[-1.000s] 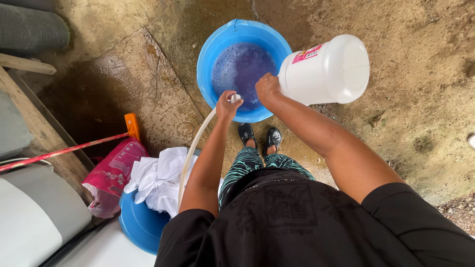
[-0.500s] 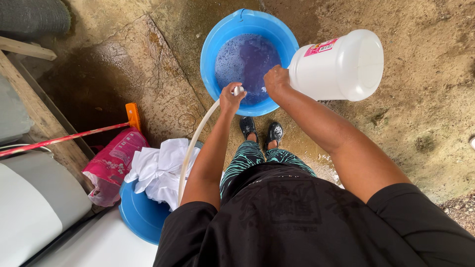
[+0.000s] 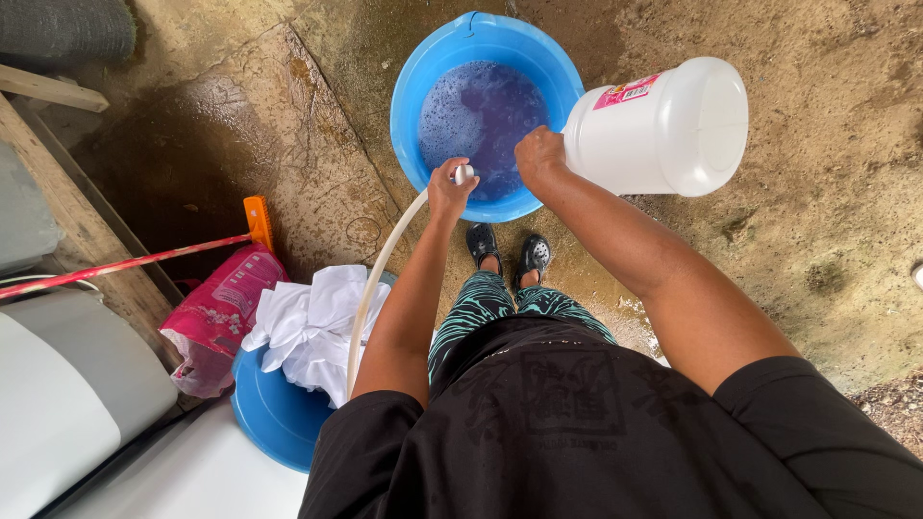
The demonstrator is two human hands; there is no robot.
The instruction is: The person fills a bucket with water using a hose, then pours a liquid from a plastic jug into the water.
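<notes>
Left hand [image 3: 448, 192] clenched around white hose [image 3: 377, 279]; right hand [image 3: 538, 156] gripping tilted white jug [image 3: 663, 127], probably by its handle, over blue basin [image 3: 413, 96] at twelve o'clock

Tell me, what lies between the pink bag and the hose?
In the head view, white cloth heaped in a blue basin lies between the pink bag and the hose.

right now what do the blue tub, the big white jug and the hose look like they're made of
The blue tub looks like moulded plastic: smooth, glossy, even colour. The white jug seems to be matte, slightly translucent plastic. The hose, bending in the left hand, is probably soft pale plastic or rubber. The right hand holds the jug.
</notes>
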